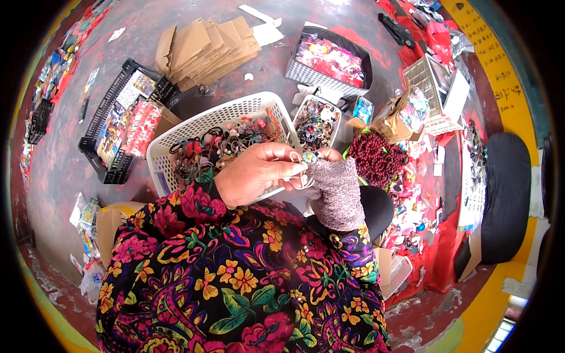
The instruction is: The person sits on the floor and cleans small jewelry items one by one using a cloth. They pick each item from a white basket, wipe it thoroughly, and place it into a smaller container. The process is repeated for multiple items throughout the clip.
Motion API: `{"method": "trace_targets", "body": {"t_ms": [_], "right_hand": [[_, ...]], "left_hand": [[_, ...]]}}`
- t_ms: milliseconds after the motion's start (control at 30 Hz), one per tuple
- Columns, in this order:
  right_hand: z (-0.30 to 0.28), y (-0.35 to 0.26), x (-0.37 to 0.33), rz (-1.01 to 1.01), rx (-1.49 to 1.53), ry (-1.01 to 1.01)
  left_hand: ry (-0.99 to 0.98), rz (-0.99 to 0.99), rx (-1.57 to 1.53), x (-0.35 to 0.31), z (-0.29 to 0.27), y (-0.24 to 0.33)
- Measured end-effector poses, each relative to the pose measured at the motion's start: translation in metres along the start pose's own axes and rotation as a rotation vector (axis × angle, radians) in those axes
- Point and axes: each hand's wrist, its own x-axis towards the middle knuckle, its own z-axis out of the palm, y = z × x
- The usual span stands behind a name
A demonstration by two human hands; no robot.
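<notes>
Above the near edge of a white basket (276,106), my left hand (250,173) is closed in a pinch on the pale elastic loop of a hair tie (309,157). A small greenish-white ornament sits at the top of that loop. My right hand (331,154) meets it from the other side, its fingertips closed at the ornament. A fuzzy mauve-grey knit sleeve (336,197) hides most of the right hand. Inside the basket lies a heap of hair ties (235,141), dark and coloured, many with beads or ornaments.
Beyond the hands stands a smaller white basket (338,126) of hair accessories. Dark red beads (376,159) are piled to the right. Farther off are flattened cardboard boxes (206,50), a black crate (94,141), a bin of pink packets (294,73) and a cream crate (441,120).
</notes>
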Motion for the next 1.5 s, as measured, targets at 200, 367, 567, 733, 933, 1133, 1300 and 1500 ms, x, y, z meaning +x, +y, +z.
{"method": "trace_targets", "body": {"t_ms": [200, 367, 567, 733, 933, 1133, 1300, 1500], "right_hand": [[-0.011, -0.007, 0.006, -0.4, -0.75, 0.006], [-0.02, 0.008, -0.001, -0.447, -0.671, 0.252], [0.0, -0.004, -0.009, -0.224, -0.343, 0.065], [-0.001, -0.006, -0.004, -0.259, -0.406, -0.12], [-0.007, 0.005, -0.006, 0.094, 0.03, -0.117], [-0.008, -0.001, -0.005, 0.219, 0.32, -0.082], [-0.01, -0.022, -0.004, -0.197, -0.355, -0.194], [-0.002, -0.01, -0.007, 0.056, -0.02, -0.081]], "left_hand": [[-0.033, -0.036, -0.081, -0.002, 0.008, 0.004], [0.032, 0.065, 0.005, -0.002, 0.0, 0.006], [0.096, 0.113, 0.22, 0.0, 0.008, 0.004], [0.105, 0.075, 0.351, -0.002, 0.005, 0.005], [0.002, -0.085, 0.013, -0.005, 0.006, 0.011], [-0.099, -0.091, -0.089, -0.001, -0.003, 0.003], [0.054, -0.063, -0.09, -0.001, -0.001, 0.007], [0.03, -0.069, -0.107, -0.001, -0.001, 0.005]]}}
